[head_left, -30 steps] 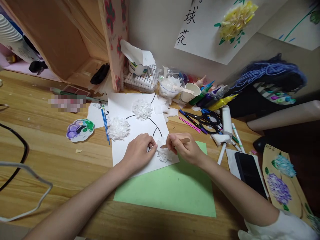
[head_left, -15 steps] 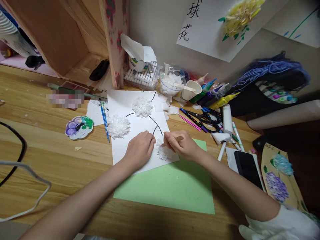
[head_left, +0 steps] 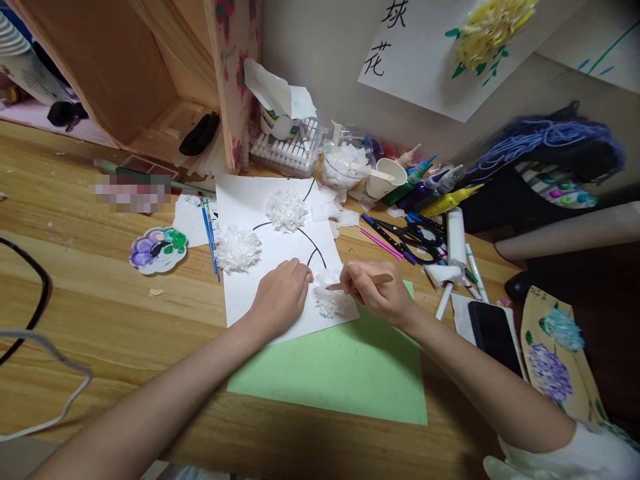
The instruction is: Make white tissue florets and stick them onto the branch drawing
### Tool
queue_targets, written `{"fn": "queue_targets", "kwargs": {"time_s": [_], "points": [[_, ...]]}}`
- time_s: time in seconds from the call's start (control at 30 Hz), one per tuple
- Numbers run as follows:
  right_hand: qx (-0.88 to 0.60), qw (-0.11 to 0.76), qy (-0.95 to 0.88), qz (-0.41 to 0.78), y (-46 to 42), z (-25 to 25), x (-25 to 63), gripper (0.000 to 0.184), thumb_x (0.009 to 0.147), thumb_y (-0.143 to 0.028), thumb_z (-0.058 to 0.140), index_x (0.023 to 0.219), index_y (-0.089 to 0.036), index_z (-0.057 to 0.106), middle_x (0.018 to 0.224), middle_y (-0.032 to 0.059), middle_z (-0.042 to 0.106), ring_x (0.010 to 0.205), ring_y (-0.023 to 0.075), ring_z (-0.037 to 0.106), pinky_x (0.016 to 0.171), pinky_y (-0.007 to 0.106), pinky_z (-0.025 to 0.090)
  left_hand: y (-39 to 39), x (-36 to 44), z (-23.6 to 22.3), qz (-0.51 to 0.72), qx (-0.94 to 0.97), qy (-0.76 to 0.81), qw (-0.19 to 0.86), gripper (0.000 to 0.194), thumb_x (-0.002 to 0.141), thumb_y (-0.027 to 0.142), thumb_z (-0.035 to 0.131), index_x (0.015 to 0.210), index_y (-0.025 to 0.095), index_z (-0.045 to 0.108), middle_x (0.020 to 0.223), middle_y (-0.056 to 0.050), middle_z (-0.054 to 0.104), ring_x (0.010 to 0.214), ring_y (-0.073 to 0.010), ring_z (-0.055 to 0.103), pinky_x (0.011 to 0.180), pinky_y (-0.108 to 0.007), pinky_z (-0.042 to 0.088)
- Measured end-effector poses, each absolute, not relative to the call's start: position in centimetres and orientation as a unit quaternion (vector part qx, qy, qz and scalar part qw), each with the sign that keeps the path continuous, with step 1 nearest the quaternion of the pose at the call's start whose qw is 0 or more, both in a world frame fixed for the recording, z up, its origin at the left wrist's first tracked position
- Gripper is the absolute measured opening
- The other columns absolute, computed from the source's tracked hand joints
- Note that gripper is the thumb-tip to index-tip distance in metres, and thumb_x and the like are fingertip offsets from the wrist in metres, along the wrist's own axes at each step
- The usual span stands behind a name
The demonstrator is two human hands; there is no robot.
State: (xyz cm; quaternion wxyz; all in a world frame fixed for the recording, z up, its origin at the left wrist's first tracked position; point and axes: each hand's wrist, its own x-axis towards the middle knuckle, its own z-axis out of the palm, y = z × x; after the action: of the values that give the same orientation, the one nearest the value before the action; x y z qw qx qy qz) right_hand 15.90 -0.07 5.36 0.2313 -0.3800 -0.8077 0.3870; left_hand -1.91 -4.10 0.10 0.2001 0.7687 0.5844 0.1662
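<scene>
A white sheet of paper (head_left: 245,200) bears black curved lines and several white ruffled paper flowers, among them a top flower (head_left: 287,211) and a left flower (head_left: 238,249). My left hand (head_left: 283,290) rests on the sheet with its fingers curled in; whatever is under them is hidden. Pinched in my right hand (head_left: 373,287) is a thin wooden craft stick (head_left: 381,279). Its narrow end is over the lower right flower (head_left: 330,303), and I cannot tell whether it touches the petals. Green paper (head_left: 330,377) lies partly under the white sheet.
Blue brushes (head_left: 210,237) and a paint palette (head_left: 159,250) lie left. Behind the sheet stand a tub of white paper scraps (head_left: 345,175), a paper cup (head_left: 387,180) and paint bottles (head_left: 450,200). Scissors (head_left: 407,233) and a phone (head_left: 495,337) lie right.
My right hand has moved slightly right and back from the lower right flower, so more petals show. The craft stick now lies flatter across it. My left hand has stayed in place.
</scene>
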Motion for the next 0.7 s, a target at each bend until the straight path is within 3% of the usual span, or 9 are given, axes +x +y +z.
{"fn": "queue_targets", "kwargs": {"time_s": [0.37,0.7], "points": [[-0.373,0.211,-0.809,0.403,0.1,5.2,15.0,0.042,0.094,-0.035,0.029,0.060,-0.019,0.046,0.052,-0.0021,0.048,0.049,0.0085,0.045,0.051,0.022,0.034,-4.2,-2.4,0.5,0.202,0.747,0.579,0.257,0.027,0.093,0.024,0.027,0.088,0.020,0.054,0.088,-0.002,0.057,0.083,-0.0171,0.053,0.072,-0.031,0.038],[-0.378,0.194,-0.823,0.377,-0.1,5.0,14.8,0.044,0.095,-0.033,0.028,0.056,-0.018,0.043,0.049,-0.0031,0.047,0.045,0.0067,0.042,0.051,0.021,0.033,-4.3,-2.6,0.8,0.228,0.731,0.570,0.299,0.022,0.086,0.016,0.033,0.091,0.021,0.054,0.092,0.000,0.061,0.087,-0.0172,0.054,0.075,-0.031,0.040]]}}
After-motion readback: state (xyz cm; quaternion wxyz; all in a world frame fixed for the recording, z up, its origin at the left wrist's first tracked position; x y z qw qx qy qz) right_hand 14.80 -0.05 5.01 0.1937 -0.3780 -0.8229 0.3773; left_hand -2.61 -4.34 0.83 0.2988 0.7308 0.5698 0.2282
